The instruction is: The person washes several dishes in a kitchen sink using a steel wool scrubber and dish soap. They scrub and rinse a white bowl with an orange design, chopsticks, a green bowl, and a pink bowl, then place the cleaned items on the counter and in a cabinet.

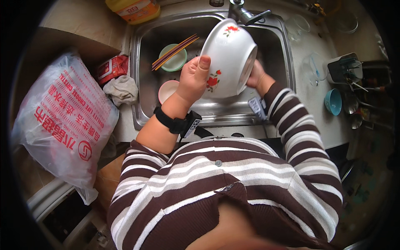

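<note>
A large white bowl with red flowers [230, 58] is tilted on its side over the sink, just below the faucet [246, 15]. My left hand [195, 77] grips its left rim, thumb on the outer wall and the other fingers hidden inside. On the far side, near the bowl's foot, my right hand [257, 76] is against it, its fingers mostly hidden behind the bowl. In the sink, a green bowl [179, 62] has several chopsticks [175, 52] lying across it. A pink-rimmed bowl [167, 91] sits nearer, partly covered by my left forearm.
The steel sink [139, 83] has a raised rim. To its left are a grey rag [121, 90], a red packet [113, 68] and a full plastic bag [71, 121]. A yellow jug [133, 10] stands behind. Glasses, a blue bowl [333, 102] and a utensil holder [343, 68] line the right counter.
</note>
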`<state>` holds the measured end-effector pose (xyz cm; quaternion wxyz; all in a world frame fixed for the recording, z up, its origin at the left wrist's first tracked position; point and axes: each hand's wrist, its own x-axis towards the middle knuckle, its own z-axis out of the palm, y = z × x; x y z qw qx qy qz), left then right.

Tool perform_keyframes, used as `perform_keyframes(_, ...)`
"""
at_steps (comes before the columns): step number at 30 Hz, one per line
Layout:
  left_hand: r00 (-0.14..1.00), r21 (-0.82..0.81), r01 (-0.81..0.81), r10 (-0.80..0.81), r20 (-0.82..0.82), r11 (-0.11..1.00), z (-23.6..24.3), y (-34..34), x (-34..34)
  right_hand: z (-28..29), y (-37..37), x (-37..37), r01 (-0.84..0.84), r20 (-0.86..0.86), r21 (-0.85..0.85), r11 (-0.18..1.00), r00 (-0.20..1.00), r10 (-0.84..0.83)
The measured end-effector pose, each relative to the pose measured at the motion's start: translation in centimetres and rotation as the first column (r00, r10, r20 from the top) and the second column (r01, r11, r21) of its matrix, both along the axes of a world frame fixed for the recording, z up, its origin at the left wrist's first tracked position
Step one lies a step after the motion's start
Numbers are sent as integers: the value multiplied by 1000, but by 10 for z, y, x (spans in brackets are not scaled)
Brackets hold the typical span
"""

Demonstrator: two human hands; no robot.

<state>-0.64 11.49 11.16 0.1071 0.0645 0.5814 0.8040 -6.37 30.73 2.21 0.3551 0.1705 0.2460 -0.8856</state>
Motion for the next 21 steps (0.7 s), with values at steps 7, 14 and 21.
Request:
perform_keyframes(7, 958, -361, -127, 20, -287, 924, -31, 15, -11, 19, -53, 51, 109, 286, -62, 992, 954, -87)
perform_keyframes(14, 874, -749, -81, -314, -370, 658, -43, -8, -5, 30, -51, 67, 89, 435, -9, 996, 897, -77)
perform_keyframes(21, 885, -805, -178, -265, -382, 567, -36, -34, 9, 10, -7, 47, -30, 277, 275, 961, 960, -50)
